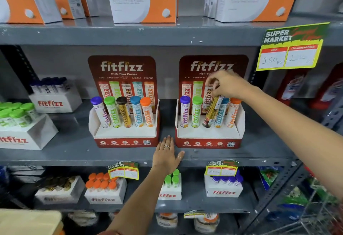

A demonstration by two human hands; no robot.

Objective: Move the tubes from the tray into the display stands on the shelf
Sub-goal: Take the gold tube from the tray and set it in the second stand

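Flat on the shelf (74, 149) edge, the left hand (167, 154) lies open and empty between the two display stands. Right hand (225, 84) pinches the cap of the gold tube (211, 110), tilted in the right display stand (209, 134)'s middle slot; straighten it upright, then press gently until seated, without nudging the neighbouring blue tube (220, 114).

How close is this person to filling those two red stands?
The left stand holds five tubes. In the right stand four stand upright, and the right hand is lowering the tilted gold tube into the middle slot. The left hand rests flat on the shelf. Nearly finished.
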